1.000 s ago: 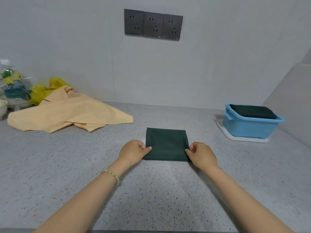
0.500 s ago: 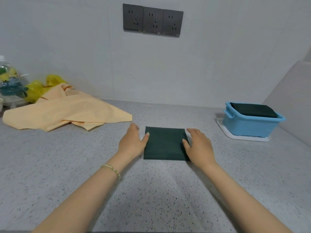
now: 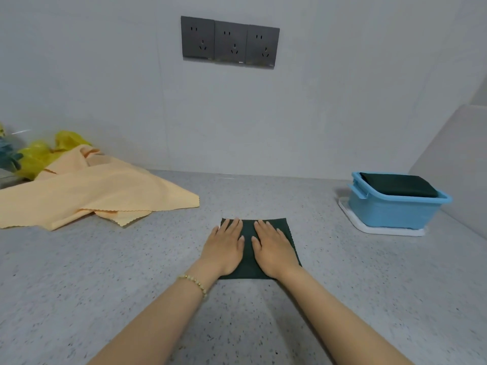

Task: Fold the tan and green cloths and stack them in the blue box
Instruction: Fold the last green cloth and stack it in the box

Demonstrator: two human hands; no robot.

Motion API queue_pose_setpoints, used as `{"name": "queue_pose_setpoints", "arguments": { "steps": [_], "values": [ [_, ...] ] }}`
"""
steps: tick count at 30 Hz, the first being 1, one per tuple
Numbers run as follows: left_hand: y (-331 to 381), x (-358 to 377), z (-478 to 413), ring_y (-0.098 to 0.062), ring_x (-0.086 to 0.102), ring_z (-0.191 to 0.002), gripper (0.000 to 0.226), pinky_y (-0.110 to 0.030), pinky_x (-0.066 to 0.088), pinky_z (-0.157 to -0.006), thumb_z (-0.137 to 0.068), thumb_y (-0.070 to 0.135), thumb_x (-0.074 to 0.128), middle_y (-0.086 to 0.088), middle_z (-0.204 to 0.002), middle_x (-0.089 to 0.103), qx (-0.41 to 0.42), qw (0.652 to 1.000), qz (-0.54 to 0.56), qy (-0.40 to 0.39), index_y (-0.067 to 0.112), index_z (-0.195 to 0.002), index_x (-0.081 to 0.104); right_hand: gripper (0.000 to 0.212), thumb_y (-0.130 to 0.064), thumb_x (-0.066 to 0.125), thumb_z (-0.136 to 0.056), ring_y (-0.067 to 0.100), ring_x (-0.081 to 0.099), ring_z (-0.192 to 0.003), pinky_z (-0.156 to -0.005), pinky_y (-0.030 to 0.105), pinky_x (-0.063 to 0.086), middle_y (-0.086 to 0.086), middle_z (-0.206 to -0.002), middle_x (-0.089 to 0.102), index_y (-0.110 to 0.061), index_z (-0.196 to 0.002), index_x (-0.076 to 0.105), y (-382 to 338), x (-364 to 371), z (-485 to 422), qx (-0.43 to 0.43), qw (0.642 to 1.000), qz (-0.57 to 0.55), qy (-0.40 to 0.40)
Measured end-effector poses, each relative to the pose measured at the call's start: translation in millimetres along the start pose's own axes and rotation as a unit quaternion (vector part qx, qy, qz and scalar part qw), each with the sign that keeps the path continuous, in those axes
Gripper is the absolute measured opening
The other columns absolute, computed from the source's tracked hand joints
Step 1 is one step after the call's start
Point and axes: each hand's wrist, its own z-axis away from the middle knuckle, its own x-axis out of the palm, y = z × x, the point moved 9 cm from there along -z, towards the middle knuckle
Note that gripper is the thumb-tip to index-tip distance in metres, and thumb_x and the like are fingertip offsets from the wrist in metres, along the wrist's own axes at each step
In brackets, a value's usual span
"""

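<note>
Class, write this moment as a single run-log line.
left hand, right hand: flat on folded green cloth | tan cloth: unfolded | blue box: holds dark cloth

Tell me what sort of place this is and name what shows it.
Probably a home kitchen or utility counter: a speckled stone-look countertop runs along a plain wall with a row of three power sockets, and a blue box of folded cloth sits at the right.
</note>
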Motion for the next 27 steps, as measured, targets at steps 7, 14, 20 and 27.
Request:
{"name": "queue_pose_setpoints", "arguments": {
  "steps": [7,14,20,27],
  "values": [
    [-2.7,-1.7,5.7,-0.013,-0.009,-0.147,0.067,-0.032,-0.005,-0.120,-0.100,0.052,0.016,0.003,-0.160,-0.009,0.016,1.000,-0.016,-0.014,0.017,-0.153,-0.005,0.058,-0.041,0.017,-0.103,0.011,-0.003,-0.147,-0.119,0.028,-0.002,-0.001,-0.160,-0.002,-0.014,-0.152,0.002,31.9,-7.9,6.9,0.033,0.999,0.007,-0.032],
    [12.6,6.0,56.2,-0.017,-0.017,-0.146,0.082,-0.041,-0.011,-0.118,-0.080,0.082,0.022,-0.001,-0.159,-0.015,0.067,0.995,0.003,-0.069,0.045,-0.149,-0.003,0.057,-0.047,0.018,-0.101,0.009,-0.008,-0.146,-0.119,0.031,-0.006,-0.005,-0.160,-0.005,-0.026,-0.152,0.001,27.2,-8.1,60.1,-0.045,0.997,0.020,-0.064],
    [43.5,-18.9,95.8,-0.008,0.025,-0.141,0.043,-0.029,-0.002,-0.115,-0.099,0.052,0.028,0.016,-0.152,0.030,0.184,0.978,-0.088,0.033,0.046,-0.140,0.036,0.042,-0.041,0.029,-0.101,0.004,0.023,-0.141,-0.115,0.024,-0.006,-0.013,-0.153,0.029,-0.042,-0.143,0.032,12.7,-34.0,110.3,-0.165,0.984,0.071,-0.019],
    [30.5,-30.5,124.1,0.000,0.032,-0.134,0.086,-0.023,0.004,-0.114,-0.072,0.088,0.017,0.018,-0.148,0.037,0.188,0.980,-0.060,0.028,0.042,-0.140,0.041,0.075,-0.077,0.020,-0.085,-0.001,0.026,-0.137,-0.116,0.020,-0.007,-0.014,-0.150,0.032,-0.035,-0.145,0.033,24.4,-43.3,142.1,-0.211,0.971,0.107,-0.032]
  ]
}}
